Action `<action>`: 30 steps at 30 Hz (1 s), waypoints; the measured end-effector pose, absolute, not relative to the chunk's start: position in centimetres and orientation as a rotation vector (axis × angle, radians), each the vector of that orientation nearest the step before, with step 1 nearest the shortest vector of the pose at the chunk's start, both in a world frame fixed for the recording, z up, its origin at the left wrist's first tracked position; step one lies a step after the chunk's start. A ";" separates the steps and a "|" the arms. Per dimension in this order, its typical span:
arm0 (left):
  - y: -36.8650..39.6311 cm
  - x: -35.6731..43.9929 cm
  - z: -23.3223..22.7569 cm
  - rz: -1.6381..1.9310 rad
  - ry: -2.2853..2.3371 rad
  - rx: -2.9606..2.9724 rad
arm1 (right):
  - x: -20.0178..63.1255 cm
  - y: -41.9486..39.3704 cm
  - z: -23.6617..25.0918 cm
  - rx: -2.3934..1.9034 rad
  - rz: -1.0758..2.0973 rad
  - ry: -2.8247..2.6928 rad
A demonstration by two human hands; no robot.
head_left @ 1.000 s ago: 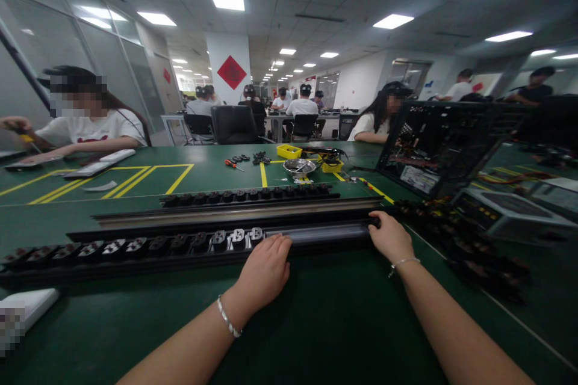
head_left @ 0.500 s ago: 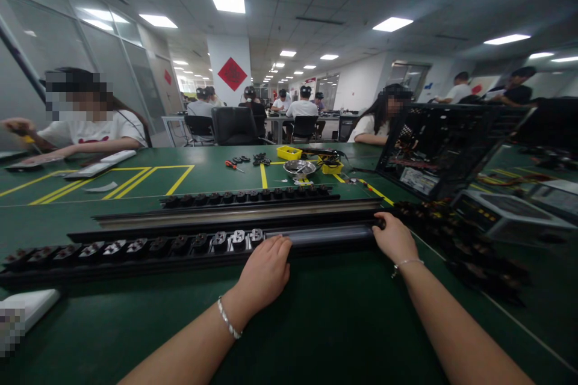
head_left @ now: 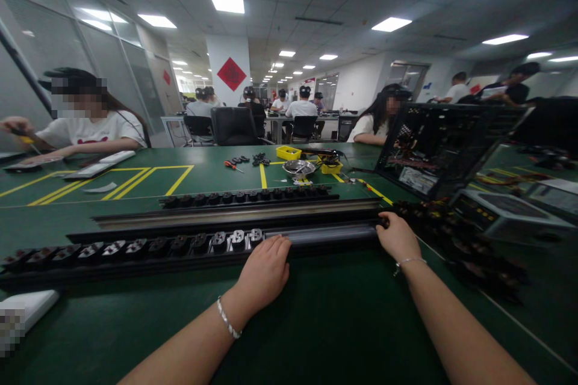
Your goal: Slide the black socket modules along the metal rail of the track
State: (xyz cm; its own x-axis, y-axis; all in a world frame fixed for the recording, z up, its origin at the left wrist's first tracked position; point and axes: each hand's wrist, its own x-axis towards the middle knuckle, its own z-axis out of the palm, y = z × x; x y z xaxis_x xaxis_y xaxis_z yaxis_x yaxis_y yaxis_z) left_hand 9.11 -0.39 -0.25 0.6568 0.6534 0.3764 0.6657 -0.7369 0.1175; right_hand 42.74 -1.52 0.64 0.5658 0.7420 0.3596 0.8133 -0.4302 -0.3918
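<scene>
On the green bench [head_left: 316,325] lies a long black metal socket rail [head_left: 180,249], the left hand [head_left: 264,274] resting flat and open on its middle while the right hand [head_left: 397,236] curls its grip around the rail's right end.

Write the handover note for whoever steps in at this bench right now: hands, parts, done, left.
Left hand: lies flat on the near black socket rail, just right of its last fitted socket module.
Right hand: grips that rail's right end.
Parts: a second rail and a row of loose sockets lie behind it; a heap of sockets lies to the right.
Done: the left part of the near rail is filled with modules.
Left: the open channel between the hands is empty.
</scene>
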 end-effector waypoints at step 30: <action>-0.2 9.1 -0.7 -0.619 -1.098 -2.798 | 43.8 -2.1 1.1 -2.325 -0.129 -1.041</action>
State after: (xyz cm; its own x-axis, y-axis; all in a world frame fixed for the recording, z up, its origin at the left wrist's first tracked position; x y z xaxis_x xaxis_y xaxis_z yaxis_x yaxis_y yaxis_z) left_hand 9.12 -0.17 -0.65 0.6629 0.6371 0.3932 0.6665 -0.7414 0.0778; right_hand 43.84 -2.10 1.06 0.6904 0.6529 0.3116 0.7091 -0.5255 -0.4701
